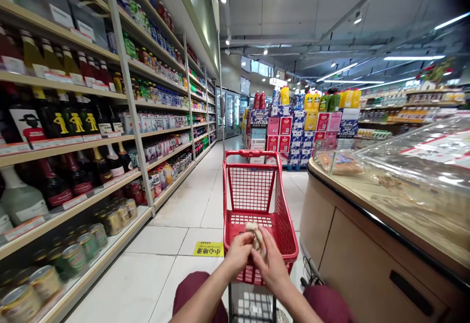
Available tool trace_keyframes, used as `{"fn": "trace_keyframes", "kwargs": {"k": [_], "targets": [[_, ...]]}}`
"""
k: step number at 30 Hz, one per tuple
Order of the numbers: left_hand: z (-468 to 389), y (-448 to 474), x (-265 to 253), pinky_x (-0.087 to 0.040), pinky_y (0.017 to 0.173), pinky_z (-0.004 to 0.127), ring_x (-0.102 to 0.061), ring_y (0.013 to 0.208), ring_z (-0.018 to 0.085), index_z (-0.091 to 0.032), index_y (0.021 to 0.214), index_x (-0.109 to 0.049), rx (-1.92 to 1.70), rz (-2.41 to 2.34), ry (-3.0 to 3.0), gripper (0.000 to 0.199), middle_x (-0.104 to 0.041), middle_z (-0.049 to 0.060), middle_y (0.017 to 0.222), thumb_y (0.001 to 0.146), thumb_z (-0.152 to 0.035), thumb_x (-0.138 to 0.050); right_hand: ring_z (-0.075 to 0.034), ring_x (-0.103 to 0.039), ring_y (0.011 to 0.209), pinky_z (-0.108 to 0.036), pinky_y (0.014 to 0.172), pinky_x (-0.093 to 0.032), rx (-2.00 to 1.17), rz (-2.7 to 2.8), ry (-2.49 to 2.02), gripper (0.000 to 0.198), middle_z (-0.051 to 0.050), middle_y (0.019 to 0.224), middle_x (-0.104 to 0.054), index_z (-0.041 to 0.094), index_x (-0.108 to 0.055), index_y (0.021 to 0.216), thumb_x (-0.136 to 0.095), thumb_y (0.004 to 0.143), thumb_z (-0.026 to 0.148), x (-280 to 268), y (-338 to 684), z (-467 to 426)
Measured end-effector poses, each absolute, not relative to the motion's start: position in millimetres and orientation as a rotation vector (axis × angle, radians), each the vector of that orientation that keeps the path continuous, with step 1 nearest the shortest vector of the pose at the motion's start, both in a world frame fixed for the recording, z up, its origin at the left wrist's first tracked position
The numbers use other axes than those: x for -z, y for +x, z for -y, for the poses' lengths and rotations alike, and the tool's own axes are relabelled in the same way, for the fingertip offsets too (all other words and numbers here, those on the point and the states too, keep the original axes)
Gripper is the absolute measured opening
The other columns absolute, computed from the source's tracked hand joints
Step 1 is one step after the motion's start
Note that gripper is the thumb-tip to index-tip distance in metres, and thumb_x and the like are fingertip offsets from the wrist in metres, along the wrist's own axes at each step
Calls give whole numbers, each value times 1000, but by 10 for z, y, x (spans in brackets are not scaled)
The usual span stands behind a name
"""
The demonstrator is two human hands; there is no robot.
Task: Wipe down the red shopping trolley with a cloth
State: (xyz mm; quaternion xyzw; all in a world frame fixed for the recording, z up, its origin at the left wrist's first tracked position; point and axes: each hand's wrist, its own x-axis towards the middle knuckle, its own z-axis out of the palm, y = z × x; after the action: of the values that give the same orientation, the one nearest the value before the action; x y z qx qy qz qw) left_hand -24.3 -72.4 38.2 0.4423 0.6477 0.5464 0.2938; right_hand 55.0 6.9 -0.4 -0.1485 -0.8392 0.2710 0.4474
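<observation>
Over the near end of a red shopping cart (288, 225), my two hands come together around a small crumpled off-white piece (254, 228) that looks like cloth or tissue. My left hand (239, 250) is closed, thumb and fingers pinching it from the left. My right hand (270, 257) wraps it from the right, fingers partly bent. Part of the crumpled piece is hidden by the fingers. Below the hands, the red basket's floor and grid walls show, and no goods can be seen in its visible part.
Shelves of bottles and cans (121, 137) line the left side. A wooden counter (330, 205) with a clear cover (422, 151) stands close on the right. Stacked drink boxes (282, 134) stand ahead. A yellow floor sign (208, 249) is stuck on the white tiles; cables (311, 271) lie by the counter.
</observation>
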Motion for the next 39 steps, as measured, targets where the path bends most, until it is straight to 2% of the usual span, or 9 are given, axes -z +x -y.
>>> {"fn": "trace_keyframes", "kwargs": {"k": [3,6,8,15,20,24,27,30,39], "targets": [[795,-329,-439,-42,85,35,-60,86,17,-16,100,-61,-1334,-1841,1288,38,-67,4,90,72,-10,-37,-18,-56,102,-30,81,-49,-665,2093,-280,45,-8,113,-58,19,-47,121,-44,76,20,58,676,-265],[906,-462,-435,-27,99,45,-51,105,21,-22,103,-59,-1070,-2295,1567,32,-62,4,108,75,-19,-44,-19,-57,99,-33,80,-49,-550,2154,-392,39,-6,109,-60,24,-56,111,-40,76,17,45,876,-546],[959,-543,-383,-20,102,48,-50,106,22,-23,100,-59,-775,-2514,1733,27,-62,4,107,76,-26,-50,-22,-53,104,-38,85,-47,-356,2187,-446,37,-7,113,-58,23,-59,106,-41,74,16,118,886,-572],[879,-657,-276,-37,91,36,-60,80,17,-17,81,-62,-231,-2711,1879,17,-67,6,80,82,-27,-48,-23,-49,109,-45,93,-37,-45,2231,-312,31,-9,108,-61,18,-59,105,-38,82,15,477,520,-294],[829,-591,-252,-44,78,37,-61,77,22,-16,76,-62,-214,-2725,1884,19,-67,8,75,81,-29,-50,-24,-44,115,-44,92,-39,-69,2189,-327,30,-12,113,-58,16,-59,105,-37,86,23,450,763,-618],[853,-487,-150,-43,83,38,-61,79,21,-15,79,-61,-203,-2741,1876,17,-67,8,77,82,-25,-47,-19,-55,101,-37,86,-45,-174,2164,-278,29,-10,101,-63,16,-61,99,-35,86,20,387,584,-380],[950,-503,-88,-38,92,37,-59,90,19,-15,93,-59,-264,-2760,1919,17,-66,7,92,82,-21,-48,-19,-54,103,-39,89,-43,-155,2199,-137,27,-8,103,-63,20,-61,99,-37,86,21,347,597,-366],[1044,-590,-32,-35,98,39,-53,106,19,-16,106,-54,-420,-2825,1968,25,-61,7,111,82,-21,-48,-23,-49,110,-47,91,-39,-106,2170,-302,28,-8,111,-59,22,-58,105,-38,86,24,362,738,-514],[1073,-666,57,-33,100,44,-37,123,21,-17,112,-51,-506,-2827,2017,30,-49,8,127,84,-22,-41,-23,-43,117,-49,95,-33,-9,2275,-227,35,-6,121,-54,24,-53,113,-40,82,16,463,599,-390]]}}
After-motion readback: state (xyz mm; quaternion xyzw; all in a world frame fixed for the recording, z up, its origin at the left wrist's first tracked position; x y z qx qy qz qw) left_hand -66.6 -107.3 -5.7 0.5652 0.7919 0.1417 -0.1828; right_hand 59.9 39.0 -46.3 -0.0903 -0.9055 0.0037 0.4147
